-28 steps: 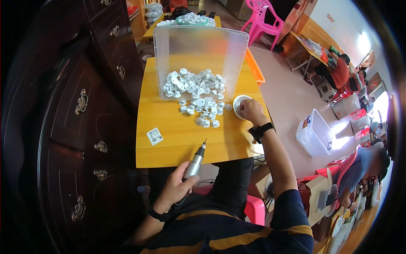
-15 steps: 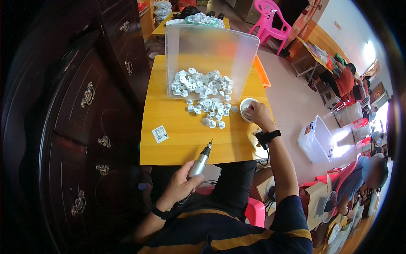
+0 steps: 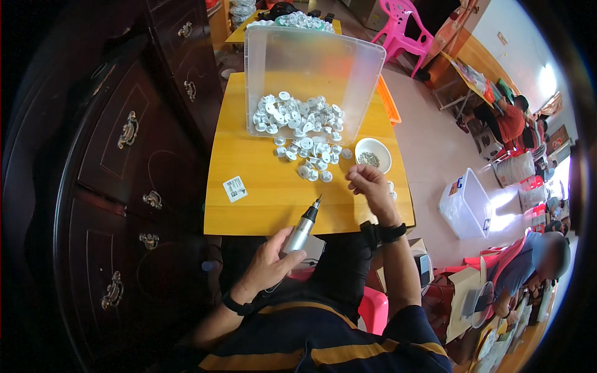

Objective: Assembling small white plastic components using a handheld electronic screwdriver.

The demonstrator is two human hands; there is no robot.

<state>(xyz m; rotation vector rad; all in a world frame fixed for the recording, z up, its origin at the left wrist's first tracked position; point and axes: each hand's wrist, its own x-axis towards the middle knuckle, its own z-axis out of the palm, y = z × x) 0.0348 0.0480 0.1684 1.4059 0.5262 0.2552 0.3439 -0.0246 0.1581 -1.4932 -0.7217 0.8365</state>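
Holding, on the left: the left hand (image 3: 268, 266) has its fingers wrapped round a slim silver electric screwdriver with a black nose (image 3: 300, 235), its thin tip slanting up over the near edge of the yellow wooden table (image 3: 267, 214).
Right side: the right hand (image 3: 373, 188) hangs above the table, fingers bunched together; from where I stand I can't tell whether anything is pinched in them.
Round white bowl (image 3: 386, 154): just beyond the right hand, small grey metal pieces (image 3: 368, 160) lying in it.
Clear plastic box (image 3: 311, 59): stood on its side, with a heap of round white plastic parts (image 3: 295, 117) inside.
Loose ones: more white parts scattered in front of the box.
Square white label (image 3: 235, 189): flat on the table's left.
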